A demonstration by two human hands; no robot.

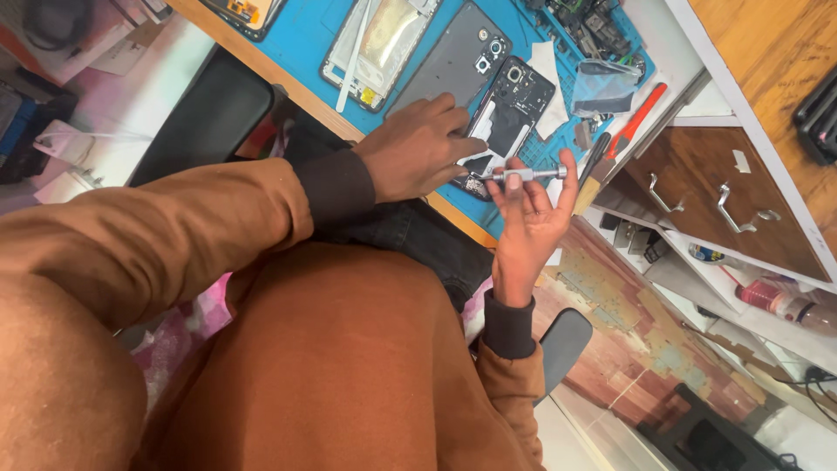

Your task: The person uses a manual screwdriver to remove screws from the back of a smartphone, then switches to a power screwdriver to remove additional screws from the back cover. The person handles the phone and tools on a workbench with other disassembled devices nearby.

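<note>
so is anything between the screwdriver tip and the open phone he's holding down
Nothing visible does. The right hand holds the small silver screwdriver in its fingers, lying level right beside the opened phone. The left hand presses on the phone's near end, beside the tool rather than across it.

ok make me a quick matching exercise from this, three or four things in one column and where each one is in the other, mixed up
Things:
1. silver screwdriver
2. opened black phone
3. red-handled tool
4. pink bottle

Places:
a. on the open shelf below the drawers
b. under the left hand, on the blue mat
c. in the right hand
d. at the mat's right edge

Pairs: 1-c, 2-b, 3-d, 4-a
</note>
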